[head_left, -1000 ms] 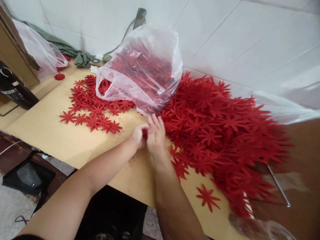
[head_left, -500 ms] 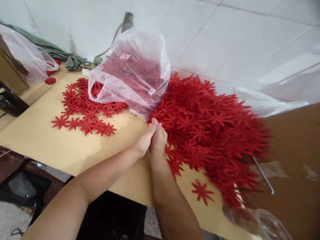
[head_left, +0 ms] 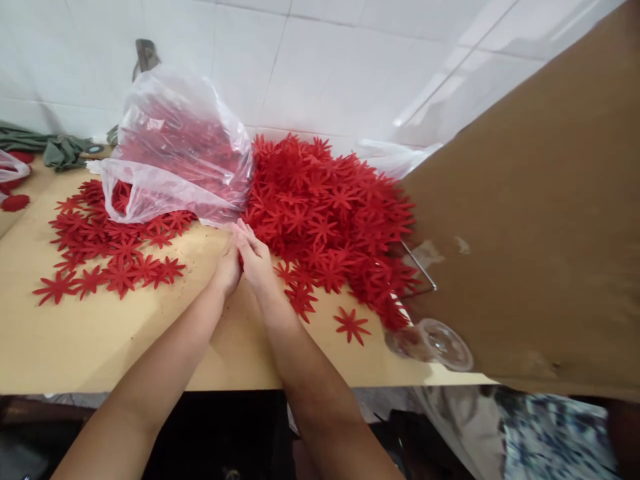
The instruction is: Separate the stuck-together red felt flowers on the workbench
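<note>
My left hand [head_left: 229, 267] and my right hand [head_left: 254, 257] are pressed together over the table, fingers closed and pointing away from me. A sliver of red shows between the palms, apparently red flower cutouts; most of it is hidden. Just beyond my fingertips lies the lower edge of a clear plastic bag [head_left: 185, 153] filled with red flower cutouts. To the right of my hands rises a large heap of red flower cutouts [head_left: 325, 207]. A flatter spread of the same cutouts [head_left: 120, 250] lies on the left, partly under the bag.
A brown cardboard panel [head_left: 530, 220] stands along the right side. By its foot are a clear plastic cup [head_left: 445, 343] and a thin metal rod [head_left: 420, 267]. One single flower [head_left: 352, 326] lies near the front edge of the table [head_left: 165, 370]. Green cloth [head_left: 65, 150] rests against the tiled wall.
The view has swung right, so everything sits further left and more of the cardboard panel shows. My hands stay together beside the bag, with the right fingers slightly straighter.
</note>
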Demonstrator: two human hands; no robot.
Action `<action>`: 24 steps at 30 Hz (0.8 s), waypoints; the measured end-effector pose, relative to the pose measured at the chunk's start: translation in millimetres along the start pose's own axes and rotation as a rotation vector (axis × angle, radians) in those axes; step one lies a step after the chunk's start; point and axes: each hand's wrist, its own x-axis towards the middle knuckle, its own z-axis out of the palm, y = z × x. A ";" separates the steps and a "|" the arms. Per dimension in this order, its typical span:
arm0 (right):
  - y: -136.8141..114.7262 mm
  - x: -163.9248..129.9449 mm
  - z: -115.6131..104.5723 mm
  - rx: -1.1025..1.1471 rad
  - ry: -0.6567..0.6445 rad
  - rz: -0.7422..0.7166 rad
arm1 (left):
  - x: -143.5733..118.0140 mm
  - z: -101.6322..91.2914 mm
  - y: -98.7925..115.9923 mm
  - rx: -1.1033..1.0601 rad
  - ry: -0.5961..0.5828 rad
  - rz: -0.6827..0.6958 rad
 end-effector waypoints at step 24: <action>23.1 4.2 -7.5 -0.116 0.175 -0.143 | -24.3 27.8 1.1 0.032 0.038 -0.182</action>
